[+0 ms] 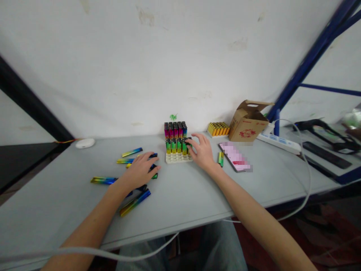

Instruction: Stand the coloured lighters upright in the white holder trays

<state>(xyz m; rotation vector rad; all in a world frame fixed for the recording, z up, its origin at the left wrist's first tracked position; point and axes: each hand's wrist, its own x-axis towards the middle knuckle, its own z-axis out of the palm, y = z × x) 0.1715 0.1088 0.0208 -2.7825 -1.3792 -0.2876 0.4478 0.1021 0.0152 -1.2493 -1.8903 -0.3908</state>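
My right hand [203, 151] is at the right end of a white holed tray [179, 159], thumb and fingers pinching the top of a lighter [184, 147]. Beside it, a row of green-and-yellow lighters [173, 146] stands upright in the holes. Behind them are rows of pink-to-blue lighters [175, 130] with dark tops. My left hand [141, 170] rests over a loose pile of shiny lighters, its fingers stretched and spread. It partly hides several of them. Around it lie blue-and-yellow lighters [135, 202], some towards the left [104, 180].
A phone [235, 156] lies right of the tray, with one green-and-yellow lighter [220, 159] next to it. Behind stand a tray of orange pieces [219, 129] and an open cardboard box [248, 122]. A power strip [279, 143] and a white case [85, 143] flank the table.
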